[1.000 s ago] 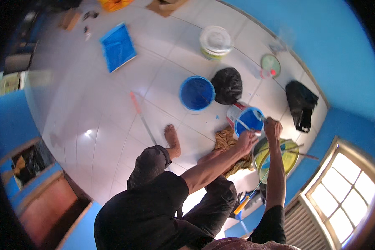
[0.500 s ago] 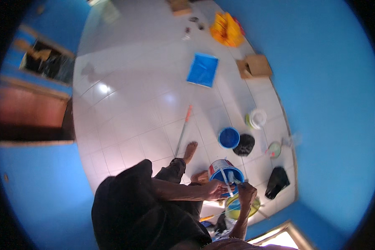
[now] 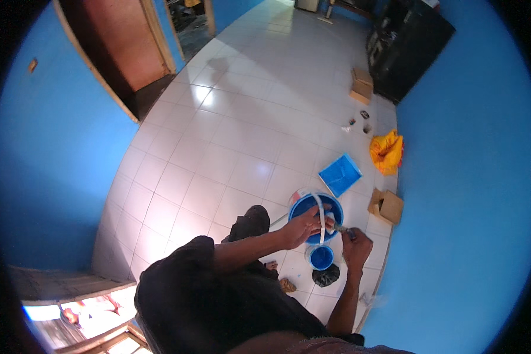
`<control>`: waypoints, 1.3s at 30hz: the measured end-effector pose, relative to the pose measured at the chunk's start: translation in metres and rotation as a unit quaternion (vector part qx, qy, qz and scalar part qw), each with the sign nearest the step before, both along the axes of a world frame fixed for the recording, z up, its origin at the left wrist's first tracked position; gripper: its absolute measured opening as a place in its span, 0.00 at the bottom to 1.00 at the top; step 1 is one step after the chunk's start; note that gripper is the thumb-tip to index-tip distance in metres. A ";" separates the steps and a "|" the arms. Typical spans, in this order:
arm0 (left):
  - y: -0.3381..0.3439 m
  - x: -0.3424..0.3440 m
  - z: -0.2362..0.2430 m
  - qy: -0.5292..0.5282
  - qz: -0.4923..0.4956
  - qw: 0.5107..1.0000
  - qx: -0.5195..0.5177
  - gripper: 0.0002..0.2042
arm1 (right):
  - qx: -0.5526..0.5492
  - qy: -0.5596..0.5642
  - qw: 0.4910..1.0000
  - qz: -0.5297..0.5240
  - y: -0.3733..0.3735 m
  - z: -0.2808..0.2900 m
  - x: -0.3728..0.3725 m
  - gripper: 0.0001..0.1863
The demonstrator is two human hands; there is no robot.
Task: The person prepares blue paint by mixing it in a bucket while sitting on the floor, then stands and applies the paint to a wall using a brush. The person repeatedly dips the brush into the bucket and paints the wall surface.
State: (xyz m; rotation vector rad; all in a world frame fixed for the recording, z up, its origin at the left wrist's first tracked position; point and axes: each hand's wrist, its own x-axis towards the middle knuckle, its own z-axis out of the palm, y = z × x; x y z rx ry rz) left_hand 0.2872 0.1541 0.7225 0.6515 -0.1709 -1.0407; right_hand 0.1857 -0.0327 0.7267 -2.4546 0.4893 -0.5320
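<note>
Since the earlier frame, the large bucket (image 3: 298, 195) has been shifted past the second pail (image 3: 309, 256), and it is now seen between that pail and the blue tray (image 3: 340, 175). By a blue wall (image 3: 466, 177), the whole right side is filled, and a pale tiled floor (image 3: 236, 135) is bordered along its foot. Against that wall, well apart from the hands, a black cabinet (image 3: 410, 50) is placed; across the room a reddish door (image 3: 124, 41) is seen. Under both hands the bucket is positioned, its blue-coated mouth facing up; whether its base is rested on the floor cannot be told. Beyond it the tray is laid flat, with a yellow bag (image 3: 386, 153) and an opened cardboard box (image 3: 386, 206) kept near the wall. Just beside the pail, a black plastic bag (image 3: 326, 275) is set down. The right hand (image 3: 357, 248) is closed around a slim tool (image 3: 341, 228), which is pointed toward the bucket's mouth. The left hand (image 3: 302, 230) is held partly open, its fingers extended across the white handle (image 3: 321, 206); whether the handle is gripped cannot be told.
</note>
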 end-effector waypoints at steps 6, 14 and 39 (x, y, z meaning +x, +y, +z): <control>0.028 0.088 0.025 -0.147 0.103 0.980 -0.085 0.30 | 0.021 -0.072 0.991 0.109 0.033 0.023 0.128 0.12; 0.118 0.234 0.056 -0.135 0.128 0.981 -0.051 0.40 | -0.005 0.052 0.975 0.215 0.117 0.077 0.304 0.19; 0.444 0.765 0.063 -0.075 0.420 0.904 -0.021 0.39 | 0.133 -0.075 0.833 0.532 0.454 0.014 0.941 0.09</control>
